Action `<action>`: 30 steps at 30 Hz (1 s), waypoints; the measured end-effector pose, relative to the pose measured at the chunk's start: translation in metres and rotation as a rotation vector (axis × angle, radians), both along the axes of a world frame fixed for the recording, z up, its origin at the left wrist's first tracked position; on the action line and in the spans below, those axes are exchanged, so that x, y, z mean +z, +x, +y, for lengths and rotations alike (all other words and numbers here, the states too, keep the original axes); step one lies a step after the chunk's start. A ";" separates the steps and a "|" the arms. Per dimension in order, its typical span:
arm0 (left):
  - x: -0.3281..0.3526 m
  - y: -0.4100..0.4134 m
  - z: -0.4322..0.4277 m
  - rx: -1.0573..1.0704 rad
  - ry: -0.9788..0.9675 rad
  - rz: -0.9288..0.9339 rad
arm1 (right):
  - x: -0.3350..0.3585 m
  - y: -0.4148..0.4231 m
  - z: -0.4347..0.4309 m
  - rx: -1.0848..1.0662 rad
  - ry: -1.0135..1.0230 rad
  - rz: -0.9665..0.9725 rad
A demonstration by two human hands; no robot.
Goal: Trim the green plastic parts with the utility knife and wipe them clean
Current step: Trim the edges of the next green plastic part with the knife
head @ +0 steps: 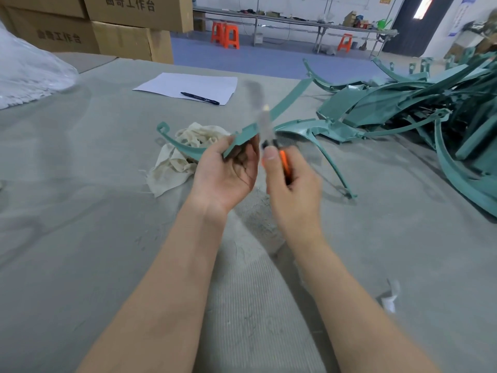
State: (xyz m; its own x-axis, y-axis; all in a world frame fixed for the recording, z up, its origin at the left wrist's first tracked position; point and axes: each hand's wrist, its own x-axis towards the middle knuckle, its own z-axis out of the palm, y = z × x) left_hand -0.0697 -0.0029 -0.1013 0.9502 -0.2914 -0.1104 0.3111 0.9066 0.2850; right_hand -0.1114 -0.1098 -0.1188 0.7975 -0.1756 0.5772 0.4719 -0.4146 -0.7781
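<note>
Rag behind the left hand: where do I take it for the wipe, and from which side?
Take the rag at its loose lower-left flap, coming from above on the left. That flap lies flat and bare on the table, while the part held in the left hand crosses over the bunched far side. The right hand holds the knife, so probably free a hand first.

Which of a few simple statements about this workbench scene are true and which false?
1. The left hand holds a curved green part. True.
2. The right hand holds scissors. False: it grips an orange utility knife.
3. A black pen lies on a sheet of paper. True.
4. The pale cloth lies on the pile of green parts. False: it lies on the table, left of the hands.
</note>
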 end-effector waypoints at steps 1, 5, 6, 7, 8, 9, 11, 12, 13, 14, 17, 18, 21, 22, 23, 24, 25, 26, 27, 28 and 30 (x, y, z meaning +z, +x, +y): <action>-0.001 0.000 -0.001 0.043 0.020 0.006 | -0.002 -0.002 0.003 0.012 -0.085 -0.017; -0.001 -0.003 0.001 0.091 0.036 -0.045 | -0.007 -0.005 0.008 0.081 -0.204 -0.019; 0.000 -0.003 0.002 0.085 0.015 -0.034 | -0.007 -0.004 0.007 0.072 -0.184 -0.030; 0.000 -0.002 0.003 0.075 -0.012 -0.009 | -0.006 -0.003 0.005 0.054 -0.147 -0.044; 0.001 -0.001 0.004 0.054 -0.046 0.011 | -0.005 -0.001 0.003 0.034 -0.099 -0.053; 0.001 -0.001 0.005 0.023 -0.084 0.025 | -0.004 0.001 0.000 0.012 -0.053 -0.054; 0.004 -0.006 0.004 -0.045 -0.116 0.027 | -0.002 0.005 -0.005 -0.043 -0.003 -0.048; 0.004 -0.007 0.004 -0.068 -0.111 0.021 | -0.002 0.006 -0.007 -0.067 0.003 -0.049; 0.004 -0.008 0.003 -0.086 -0.099 0.019 | -0.002 0.007 -0.008 -0.081 0.002 -0.053; 0.004 -0.008 0.003 -0.107 -0.107 0.012 | -0.002 0.008 -0.009 -0.088 -0.001 -0.059; 0.004 -0.005 0.002 -0.143 -0.133 0.023 | -0.004 0.008 -0.006 -0.073 -0.012 -0.067; 0.004 -0.005 0.002 -0.136 -0.134 0.026 | -0.005 0.007 -0.005 -0.061 -0.012 -0.066; 0.001 -0.004 0.002 -0.136 -0.152 0.009 | -0.005 0.006 -0.005 -0.030 -0.002 -0.074; 0.001 -0.005 0.001 -0.134 -0.155 0.014 | -0.005 0.006 -0.005 -0.022 -0.007 -0.080; 0.001 -0.004 0.000 -0.115 -0.152 0.017 | -0.005 0.005 -0.005 -0.014 -0.023 -0.087; 0.000 -0.002 -0.002 -0.075 -0.127 0.008 | -0.006 0.004 -0.004 -0.005 -0.050 -0.091; -0.001 -0.001 -0.004 -0.022 -0.080 -0.012 | -0.007 0.003 -0.002 0.004 -0.083 -0.091; -0.002 0.001 -0.006 0.016 -0.027 -0.039 | -0.007 0.001 -0.001 0.016 -0.112 -0.087; -0.003 0.001 -0.007 0.028 0.004 -0.060 | -0.008 0.000 0.001 0.027 -0.134 -0.084; -0.003 0.001 -0.007 0.025 0.007 -0.067 | -0.008 0.000 0.001 0.035 -0.150 -0.085; -0.003 0.000 -0.004 0.028 0.020 -0.056 | -0.008 -0.001 0.001 0.048 -0.180 -0.091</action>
State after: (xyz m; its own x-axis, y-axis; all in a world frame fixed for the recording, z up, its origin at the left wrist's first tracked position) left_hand -0.0693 -0.0070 -0.1040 0.9628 -0.2631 -0.0623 0.2690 0.9086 0.3197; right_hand -0.1121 -0.1085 -0.1264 0.7453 -0.0259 0.6662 0.5598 -0.5182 -0.6465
